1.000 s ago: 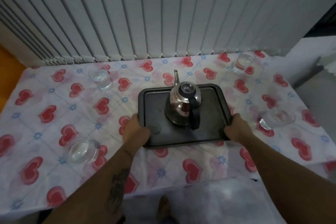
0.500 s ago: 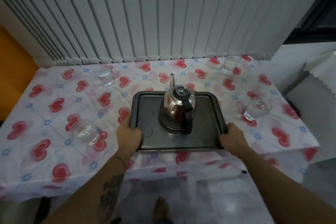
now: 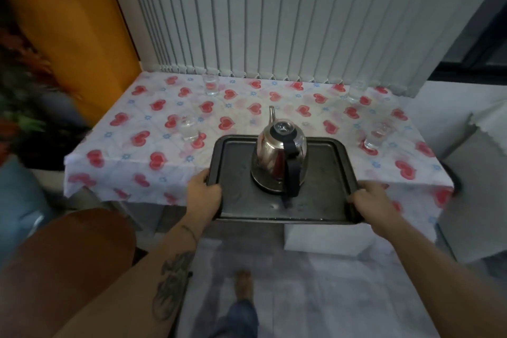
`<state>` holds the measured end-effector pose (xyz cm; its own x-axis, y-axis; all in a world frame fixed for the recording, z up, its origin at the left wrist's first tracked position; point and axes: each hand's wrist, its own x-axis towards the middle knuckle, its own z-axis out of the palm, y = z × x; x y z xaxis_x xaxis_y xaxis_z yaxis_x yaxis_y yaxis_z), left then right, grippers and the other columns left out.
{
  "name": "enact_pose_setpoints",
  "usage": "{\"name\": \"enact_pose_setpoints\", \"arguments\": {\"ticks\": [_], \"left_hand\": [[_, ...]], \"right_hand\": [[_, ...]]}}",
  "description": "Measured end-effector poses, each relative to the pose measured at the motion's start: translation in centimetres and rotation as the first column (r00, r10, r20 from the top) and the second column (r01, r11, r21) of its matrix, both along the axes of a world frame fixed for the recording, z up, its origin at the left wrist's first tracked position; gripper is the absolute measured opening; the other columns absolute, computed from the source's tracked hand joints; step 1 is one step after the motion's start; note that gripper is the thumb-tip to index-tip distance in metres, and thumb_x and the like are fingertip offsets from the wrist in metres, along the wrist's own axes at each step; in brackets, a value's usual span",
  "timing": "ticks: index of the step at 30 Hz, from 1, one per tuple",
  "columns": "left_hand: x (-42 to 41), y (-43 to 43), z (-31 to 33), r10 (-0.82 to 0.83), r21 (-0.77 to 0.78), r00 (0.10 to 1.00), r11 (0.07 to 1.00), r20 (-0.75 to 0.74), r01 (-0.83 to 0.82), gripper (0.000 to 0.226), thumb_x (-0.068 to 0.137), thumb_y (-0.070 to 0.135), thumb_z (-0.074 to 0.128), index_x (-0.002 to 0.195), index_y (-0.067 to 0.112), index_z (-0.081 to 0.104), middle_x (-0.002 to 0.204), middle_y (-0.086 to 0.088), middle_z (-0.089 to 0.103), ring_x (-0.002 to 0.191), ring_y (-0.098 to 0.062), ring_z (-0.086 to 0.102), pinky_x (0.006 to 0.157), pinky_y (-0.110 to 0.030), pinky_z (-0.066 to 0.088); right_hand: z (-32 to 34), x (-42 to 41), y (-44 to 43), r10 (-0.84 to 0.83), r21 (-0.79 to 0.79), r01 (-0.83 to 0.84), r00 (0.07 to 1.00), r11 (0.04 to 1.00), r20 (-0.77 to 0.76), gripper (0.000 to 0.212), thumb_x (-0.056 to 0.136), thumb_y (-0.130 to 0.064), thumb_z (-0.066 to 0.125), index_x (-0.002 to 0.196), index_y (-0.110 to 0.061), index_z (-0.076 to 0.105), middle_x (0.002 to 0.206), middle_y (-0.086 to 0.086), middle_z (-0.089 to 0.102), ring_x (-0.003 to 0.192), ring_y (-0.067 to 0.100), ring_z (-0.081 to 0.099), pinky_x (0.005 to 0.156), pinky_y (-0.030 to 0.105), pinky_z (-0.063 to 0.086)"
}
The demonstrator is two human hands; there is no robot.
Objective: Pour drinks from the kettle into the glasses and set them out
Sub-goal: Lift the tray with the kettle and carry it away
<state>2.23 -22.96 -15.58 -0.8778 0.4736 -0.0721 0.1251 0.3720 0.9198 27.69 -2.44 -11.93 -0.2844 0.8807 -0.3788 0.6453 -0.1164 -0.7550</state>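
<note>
A steel kettle (image 3: 277, 153) with a black handle stands on a dark tray (image 3: 236, 173). My left hand (image 3: 204, 195) grips the tray's left edge and my right hand (image 3: 370, 200) grips its right edge. The tray is held in the air, half over the table's near edge and half over the floor. Several clear glasses stand on the heart-print tablecloth (image 3: 153, 129): one at the back left (image 3: 210, 84), one at the mid left (image 3: 189, 127), one at the back right (image 3: 356, 92), one at the mid right (image 3: 376, 136).
White vertical blinds (image 3: 274, 14) hang behind the table. An orange wall (image 3: 68, 22) and a plant (image 3: 19, 85) are at the left. A brown rounded seat (image 3: 68, 250) is at the near left. White furniture (image 3: 477, 173) stands at the right. My foot (image 3: 244, 287) is on the grey floor.
The tray with the kettle has been lifted off the table and drawn back toward me. I have stepped away, so the table now looks farther off.
</note>
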Motion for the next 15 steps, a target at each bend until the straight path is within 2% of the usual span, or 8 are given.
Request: {"name": "enact_pose_setpoints", "arguments": {"ticks": [2, 5, 10, 13, 15], "left_hand": [[0.9, -3.4, -0.2, -0.008, -0.041, 0.999, 0.999, 0.039, 0.01, 0.042, 0.073, 0.009, 0.051, 0.11, 0.019, 0.068, 0.096, -0.008, 0.072, 0.085, -0.025, 0.065, 0.082, -0.037, 0.056], [1.5, -7.8, -0.5, 0.035, -0.088, 0.993, 0.996, 0.114, -0.025, 0.051, 0.079, 0.004, 0.052, 0.125, 0.021, 0.063, 0.101, -0.005, 0.071, 0.088, -0.024, 0.065, 0.082, -0.034, 0.056], [1.0, -14.7, -0.1, 0.077, -0.113, 0.989, 0.992, 0.122, -0.064, 0.049, 0.081, 0.004, 0.051, 0.123, 0.025, 0.063, 0.102, -0.002, 0.071, 0.081, -0.016, 0.065, 0.066, -0.023, 0.051], [-0.9, -19.6, 0.0, 0.135, -0.14, 0.984, 0.983, 0.12, -0.118, 0.049, 0.079, 0.001, 0.05, 0.121, 0.024, 0.065, 0.102, -0.001, 0.07, 0.085, -0.018, 0.065, 0.073, -0.025, 0.052], [-2.4, -22.2, -0.1, 0.17, -0.157, 0.979, 0.976, 0.115, -0.151, 0.05, 0.078, 0.001, 0.05, 0.118, 0.025, 0.066, 0.1, 0.001, 0.069, 0.092, -0.022, 0.064, 0.082, -0.028, 0.052]], "right_hand": [[0.4, 1.2, -3.0, 0.033, -0.007, -0.033, 0.999, 0.999, 0.023, 0.032, 0.085, 0.005, 0.046, 0.111, -0.009, 0.058, 0.092, 0.018, 0.066, 0.077, 0.031, 0.063, 0.064, 0.041, 0.055], [0.9, 2.2, -6.8, 0.065, -0.033, -0.064, 0.998, 0.997, 0.005, 0.029, 0.086, 0.009, 0.046, 0.107, -0.007, 0.059, 0.09, 0.017, 0.064, 0.074, 0.03, 0.061, 0.063, 0.038, 0.053], [-0.1, 1.2, -12.0, 0.097, -0.104, -0.097, 0.995, 0.99, -0.009, 0.021, 0.085, 0.01, 0.051, 0.099, -0.003, 0.059, 0.093, 0.02, 0.064, 0.079, 0.032, 0.062, 0.07, 0.044, 0.055], [-1.1, -1.6, -15.7, 0.164, -0.118, -0.163, 0.986, 0.98, 0.002, 0.017, 0.083, 0.007, 0.052, 0.095, -0.003, 0.059, 0.094, 0.02, 0.065, 0.085, 0.035, 0.064, 0.076, 0.047, 0.055], [-1.7, -3.6, -17.6, 0.185, -0.128, -0.185, 0.983, 0.974, -0.006, 0.011, 0.085, 0.005, 0.05, 0.09, -0.002, 0.059, 0.092, 0.02, 0.065, 0.081, 0.034, 0.063, 0.071, 0.041, 0.052]]}}
